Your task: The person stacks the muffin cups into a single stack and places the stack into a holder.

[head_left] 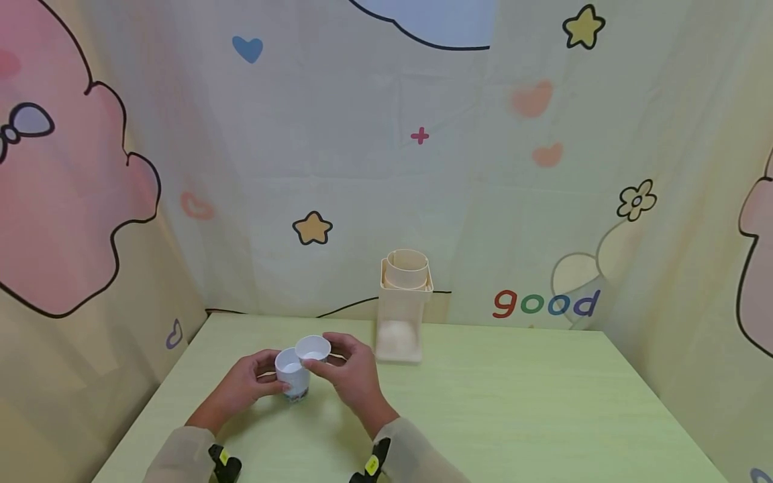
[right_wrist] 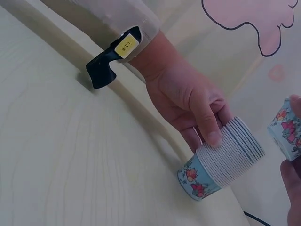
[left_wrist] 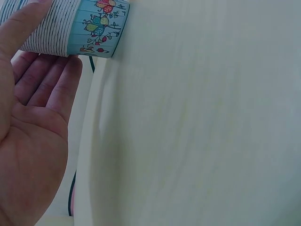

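A stack of nested paper cups (right_wrist: 233, 153), pale blue with printed fruit and flowers, is gripped by my left hand (head_left: 244, 386), thumb on one side and fingers on the other. Many white rims show along the stack in the right wrist view. My right hand (head_left: 356, 372) holds a single paper cup (head_left: 313, 347) between thumb and fingers, just right of the stack's mouth and a little higher. In the right wrist view this cup (right_wrist: 287, 129) stands apart from the stack. The left wrist view shows the left palm (left_wrist: 35, 160) beneath the stack.
A cream plastic holder (head_left: 401, 322) with a round tube on top and a flat base stands at the back of the pale green table (head_left: 531, 402). Behind it hangs a curtain (head_left: 362, 134) with printed cartoon shapes. Both wrists wear black straps.
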`<state>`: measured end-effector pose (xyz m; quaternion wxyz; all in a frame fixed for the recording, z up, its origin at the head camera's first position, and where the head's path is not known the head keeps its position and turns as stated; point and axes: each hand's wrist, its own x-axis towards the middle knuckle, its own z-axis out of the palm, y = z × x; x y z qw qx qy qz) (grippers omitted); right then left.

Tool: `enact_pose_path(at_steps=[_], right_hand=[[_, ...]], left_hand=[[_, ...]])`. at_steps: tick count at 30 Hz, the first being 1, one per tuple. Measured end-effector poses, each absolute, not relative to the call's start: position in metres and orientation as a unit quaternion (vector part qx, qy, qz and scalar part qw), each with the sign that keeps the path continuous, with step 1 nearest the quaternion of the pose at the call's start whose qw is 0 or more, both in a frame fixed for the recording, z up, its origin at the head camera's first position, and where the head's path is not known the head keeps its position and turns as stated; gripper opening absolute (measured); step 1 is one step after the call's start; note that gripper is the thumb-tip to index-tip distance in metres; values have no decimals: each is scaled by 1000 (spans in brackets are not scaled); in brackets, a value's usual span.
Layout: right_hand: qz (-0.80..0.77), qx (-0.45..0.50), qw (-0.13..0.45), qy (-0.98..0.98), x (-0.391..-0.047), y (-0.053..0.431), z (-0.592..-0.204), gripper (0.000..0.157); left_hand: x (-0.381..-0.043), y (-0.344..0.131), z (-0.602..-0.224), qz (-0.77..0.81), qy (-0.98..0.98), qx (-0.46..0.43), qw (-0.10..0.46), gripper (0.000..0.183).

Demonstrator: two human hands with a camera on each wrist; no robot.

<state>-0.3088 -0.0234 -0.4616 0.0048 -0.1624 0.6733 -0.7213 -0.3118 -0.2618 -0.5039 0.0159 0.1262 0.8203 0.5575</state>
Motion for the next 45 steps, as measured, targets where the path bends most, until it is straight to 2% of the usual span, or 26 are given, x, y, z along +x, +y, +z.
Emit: enact_pose_path(at_steps=[17, 45], right_hand=[[-675, -174, -19, 717, -317, -51, -466, 49], [-662, -156, 19, 733, -319, -60, -491, 53]], left_hand=[[-316, -267, -512, 567, 812, 136, 15, 66], [-318, -267, -512, 577, 806, 127, 25, 64]])
